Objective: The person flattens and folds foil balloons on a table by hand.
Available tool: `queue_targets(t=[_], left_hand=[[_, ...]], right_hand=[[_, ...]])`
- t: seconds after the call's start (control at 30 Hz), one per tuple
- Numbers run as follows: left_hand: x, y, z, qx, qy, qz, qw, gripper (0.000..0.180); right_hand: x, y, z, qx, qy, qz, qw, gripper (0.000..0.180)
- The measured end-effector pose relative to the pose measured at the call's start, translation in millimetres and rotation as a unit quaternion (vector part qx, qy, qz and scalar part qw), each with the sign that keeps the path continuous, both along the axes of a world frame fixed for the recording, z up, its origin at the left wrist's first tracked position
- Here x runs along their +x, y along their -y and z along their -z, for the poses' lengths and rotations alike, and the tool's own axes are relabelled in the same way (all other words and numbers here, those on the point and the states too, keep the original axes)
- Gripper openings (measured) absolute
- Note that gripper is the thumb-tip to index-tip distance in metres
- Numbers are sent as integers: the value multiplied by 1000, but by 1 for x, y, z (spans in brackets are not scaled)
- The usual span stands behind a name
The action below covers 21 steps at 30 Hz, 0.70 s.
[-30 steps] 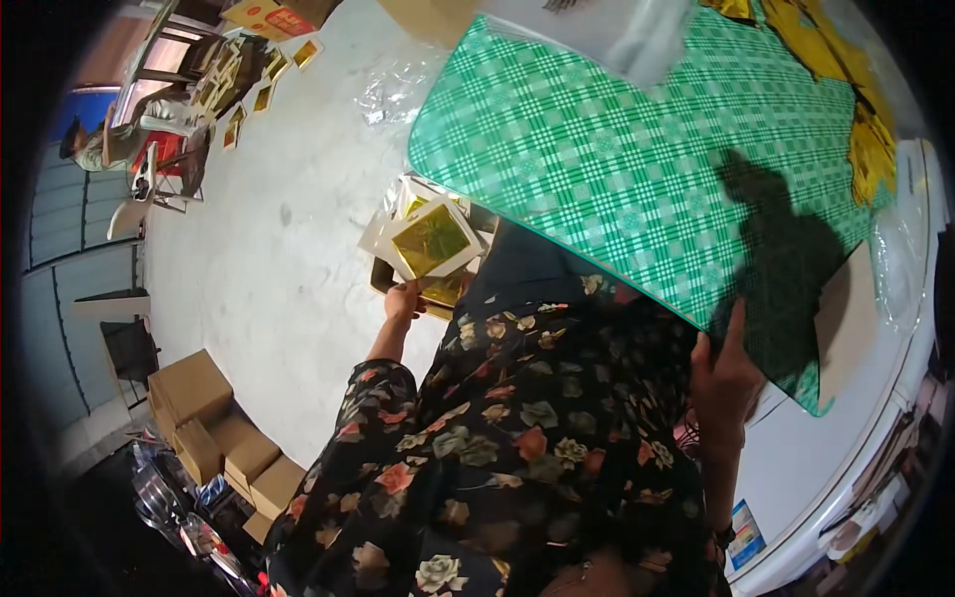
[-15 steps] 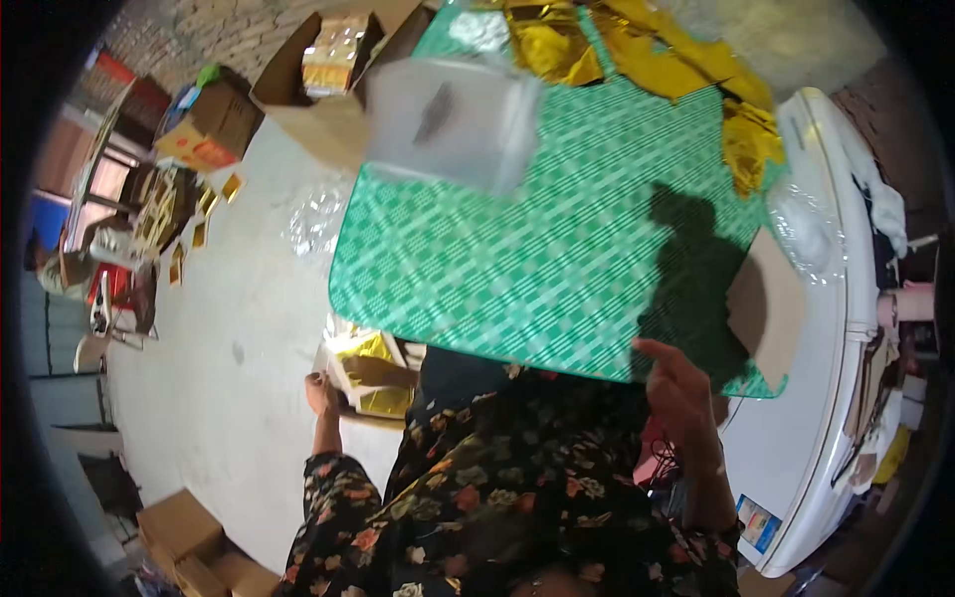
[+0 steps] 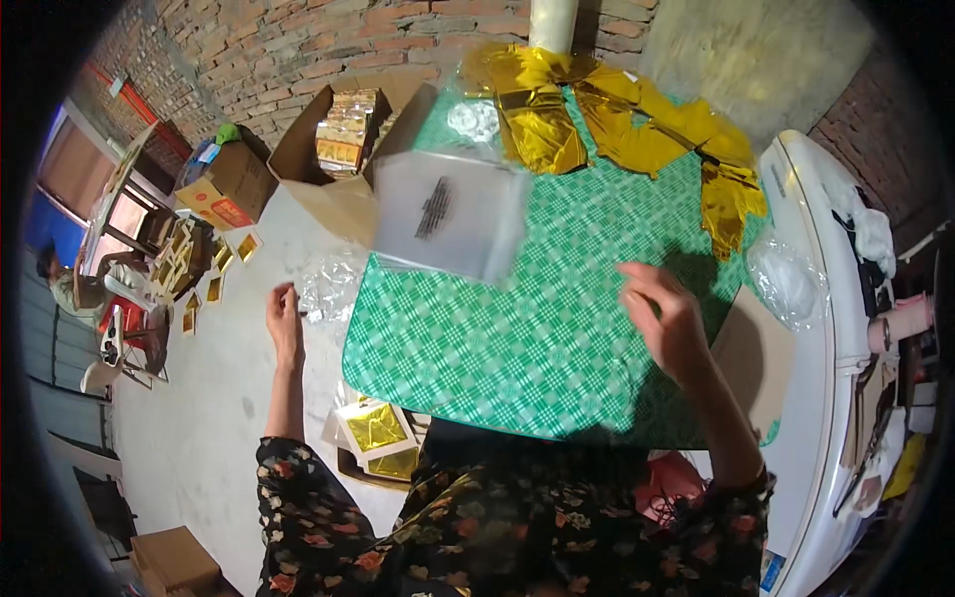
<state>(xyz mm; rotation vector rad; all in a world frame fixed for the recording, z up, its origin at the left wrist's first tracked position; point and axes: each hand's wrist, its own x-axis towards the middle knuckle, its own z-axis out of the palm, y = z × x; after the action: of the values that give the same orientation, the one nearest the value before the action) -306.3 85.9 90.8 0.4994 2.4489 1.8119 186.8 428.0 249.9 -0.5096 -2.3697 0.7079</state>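
My left hand (image 3: 286, 323) is raised off the table's left side, fingers curled together and nothing visible in them. Below it, a cardboard box (image 3: 370, 475) beside the near table edge holds white-framed gold foil panels; the top panel (image 3: 378, 428) lies tilted. Over the green checked tablecloth (image 3: 477, 358) hovers my right hand (image 3: 665, 323), its bent fingers apart and holding nothing. A stack of clear plastic sheets (image 3: 477, 219) with a dark mark rests at the table's far left corner. Gold foil sheets (image 3: 542, 129) drape over the far edge.
Behind the table's left corner, an open carton (image 3: 308, 204) holds bundled packs. Cardboard (image 3: 761, 348) leans at the table's right edge, next to a white appliance (image 3: 826, 328) carrying a plastic bag (image 3: 791, 284). Gold-centred panels (image 3: 214, 289) lie on the floor far left, near a seated person (image 3: 75, 289).
My left hand has risen away from the box of foil panels, where a panel now lies on top. My right hand has moved farther over the table. The view has tilted upward.
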Motion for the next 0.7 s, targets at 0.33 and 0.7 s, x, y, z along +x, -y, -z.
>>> queue_targets(t=[0.33, 0.7], left_hand=[[45, -215, -104, 29, -104, 253, 962, 15], [150, -426, -86, -1, -164, 467, 869, 20]], right_hand=[[-80, -185, 62, 212, 124, 54, 968, 42], [-89, -271, 105, 339, 152, 120, 921, 21]])
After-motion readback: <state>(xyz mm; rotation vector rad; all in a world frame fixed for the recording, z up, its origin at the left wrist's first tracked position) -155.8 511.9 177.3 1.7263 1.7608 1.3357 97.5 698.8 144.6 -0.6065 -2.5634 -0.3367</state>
